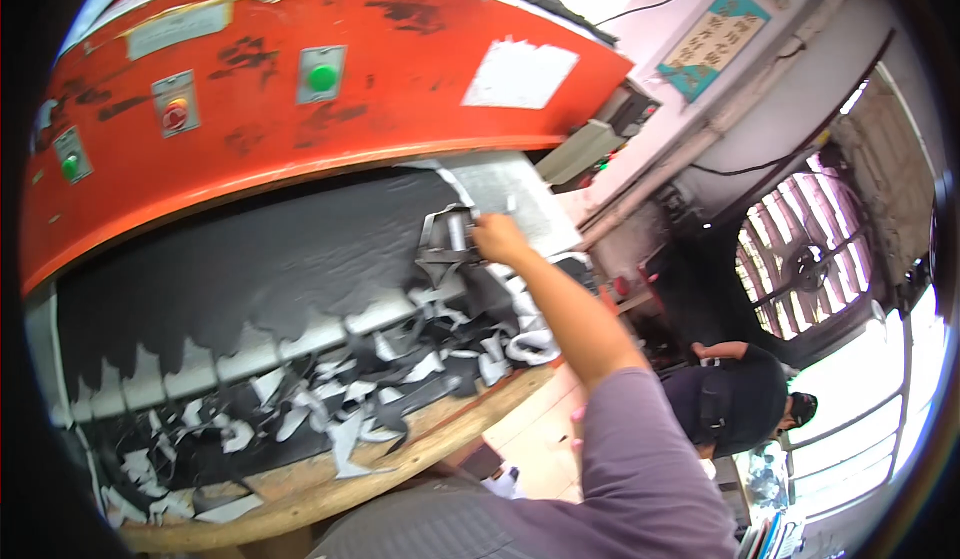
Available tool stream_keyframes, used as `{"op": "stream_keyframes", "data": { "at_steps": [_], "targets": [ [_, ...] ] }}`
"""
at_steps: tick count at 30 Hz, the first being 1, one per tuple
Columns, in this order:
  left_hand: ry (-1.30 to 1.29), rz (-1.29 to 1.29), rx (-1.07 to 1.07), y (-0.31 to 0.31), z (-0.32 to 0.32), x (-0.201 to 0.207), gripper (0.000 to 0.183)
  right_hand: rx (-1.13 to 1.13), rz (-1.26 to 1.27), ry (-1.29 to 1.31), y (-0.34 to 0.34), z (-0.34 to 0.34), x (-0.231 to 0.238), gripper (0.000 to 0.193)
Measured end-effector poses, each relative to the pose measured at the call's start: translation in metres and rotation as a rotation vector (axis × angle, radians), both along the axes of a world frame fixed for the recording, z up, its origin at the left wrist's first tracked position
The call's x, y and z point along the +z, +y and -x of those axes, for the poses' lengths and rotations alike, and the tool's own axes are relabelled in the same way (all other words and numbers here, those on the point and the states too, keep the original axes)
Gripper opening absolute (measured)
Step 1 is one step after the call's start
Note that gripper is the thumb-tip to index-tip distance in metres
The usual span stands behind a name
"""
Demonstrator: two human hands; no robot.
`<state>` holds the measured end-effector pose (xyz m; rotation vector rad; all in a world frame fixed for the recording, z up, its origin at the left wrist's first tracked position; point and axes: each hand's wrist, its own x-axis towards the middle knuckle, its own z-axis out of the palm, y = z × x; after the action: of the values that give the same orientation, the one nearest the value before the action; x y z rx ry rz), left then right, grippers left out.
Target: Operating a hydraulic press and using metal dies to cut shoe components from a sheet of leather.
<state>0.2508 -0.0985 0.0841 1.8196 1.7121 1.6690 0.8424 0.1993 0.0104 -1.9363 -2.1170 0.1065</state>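
One right hand (497,238) has its grip clamped on a metal frame (448,256) at the right end of the black sheet (250,249); scraps (330,399) lie along its near edge, an orange panel (400,89) beyond.

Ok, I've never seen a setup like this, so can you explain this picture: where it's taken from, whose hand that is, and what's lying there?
There's no robot here. It's one picture from a wide fisheye camera worn on a person's head, looking down, so straight edges bend. The bare right hand, reaching in from a purple-grey sleeve, is that person's own; the left hand is out of view. The fingers hold an open, angular, metal-looking frame near the right end of a smooth, dark sheet. Nearer the person lies a heap of dark and pale scraps, beside a thick wooden rail. Behind is a big orange machine panel with round buttons. Another person in dark clothes is off to the right.
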Motion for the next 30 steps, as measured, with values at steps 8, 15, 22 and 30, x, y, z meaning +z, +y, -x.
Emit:
{"op": "stream_keyframes", "data": {
  "at_steps": [8,15,22,30],
  "targets": [
    [-0.110,-0.014,-0.096,0.040,-0.078,0.040,0.038,0.001,0.320,0.003,0.048,0.020,0.003,0.025],
    [-0.160,0.016,-0.145,0.071,-0.183,0.085,0.040,0.089,0.227,0.320,0.036,0.005,-0.010,0.043],
    [0.189,0.215,-0.228,0.167,-0.326,0.022,0.066,0.365,-0.077,0.294,-0.029,-0.022,-0.038,0.064],
    [0.430,0.453,-0.122,0.219,-0.406,-0.101,0.084,0.384,-0.128,0.387,-0.021,-0.025,-0.036,0.041]
  ]
}}
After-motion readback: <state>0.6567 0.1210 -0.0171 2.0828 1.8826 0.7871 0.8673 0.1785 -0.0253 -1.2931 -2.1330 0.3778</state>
